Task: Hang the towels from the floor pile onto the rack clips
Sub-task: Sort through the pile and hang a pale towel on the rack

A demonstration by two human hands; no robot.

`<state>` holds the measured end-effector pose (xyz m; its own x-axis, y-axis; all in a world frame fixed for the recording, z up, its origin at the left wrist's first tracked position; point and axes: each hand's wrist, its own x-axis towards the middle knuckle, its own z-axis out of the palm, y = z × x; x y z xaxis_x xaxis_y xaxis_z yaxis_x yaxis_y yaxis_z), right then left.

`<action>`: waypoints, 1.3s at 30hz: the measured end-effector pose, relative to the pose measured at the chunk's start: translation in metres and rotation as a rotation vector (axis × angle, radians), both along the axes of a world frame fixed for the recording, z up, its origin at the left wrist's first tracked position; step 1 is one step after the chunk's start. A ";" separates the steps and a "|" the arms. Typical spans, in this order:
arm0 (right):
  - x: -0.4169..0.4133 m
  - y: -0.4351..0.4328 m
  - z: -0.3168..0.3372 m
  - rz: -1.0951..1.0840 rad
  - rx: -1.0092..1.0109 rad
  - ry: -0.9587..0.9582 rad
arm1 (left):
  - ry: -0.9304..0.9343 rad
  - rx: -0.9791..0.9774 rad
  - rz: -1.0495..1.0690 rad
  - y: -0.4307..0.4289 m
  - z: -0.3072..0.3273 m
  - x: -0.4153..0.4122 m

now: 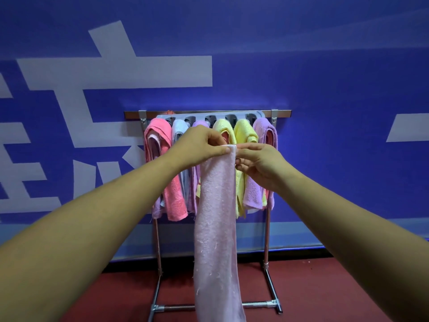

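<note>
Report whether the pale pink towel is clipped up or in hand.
In hand. The left hand and right hand pinch the pale pink towel by its top edge before the rack.

Silver metal tube rack [267, 233]: smooth, glossy. Grey plastic clip bar [220, 115] along the rack's top: smooth, matt. Long pale pink terry-cloth towel [216, 228] before the rack: rough looped pile, loose threads. Dark red floor [325, 287] beneath the rack: matt.

One rack [267, 228] holds six towels: one coral towel [176, 196], one pale blue towel [178, 130], two lilac towels [200, 123] [253, 194], two yellow towels [222, 129] [246, 132] (hidden layers uncountable). One pale pink towel [216, 217]; two hands [197, 145] [262, 163].
</note>
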<state>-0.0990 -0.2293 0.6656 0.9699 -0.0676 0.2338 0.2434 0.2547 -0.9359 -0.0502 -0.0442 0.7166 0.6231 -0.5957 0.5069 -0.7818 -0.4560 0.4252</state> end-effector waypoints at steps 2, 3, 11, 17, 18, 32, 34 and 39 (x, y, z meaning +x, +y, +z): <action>-0.002 0.002 0.000 0.035 0.028 -0.029 | 0.008 -0.008 0.013 0.000 0.000 0.001; -0.002 0.002 0.000 0.048 0.025 -0.047 | 0.013 -0.012 0.019 0.001 0.000 0.001; -0.003 0.000 -0.002 -0.117 -0.201 -0.097 | 0.159 0.158 -0.026 0.010 0.000 0.005; -0.001 -0.011 -0.007 -0.239 -0.284 -0.068 | 0.276 0.164 -0.005 0.024 -0.006 0.010; -0.001 -0.011 -0.005 -0.239 -0.262 -0.077 | 0.271 0.069 -0.007 0.021 -0.007 0.008; -0.004 -0.008 0.005 -0.202 -0.145 -0.038 | 0.615 -0.482 -0.101 -0.003 -0.039 0.003; -0.005 -0.005 0.006 -0.183 -0.124 -0.044 | 0.575 -0.498 -0.084 -0.004 -0.038 0.003; -0.009 0.001 0.000 0.024 -0.032 0.025 | 0.613 -0.686 -0.056 -0.008 -0.031 0.004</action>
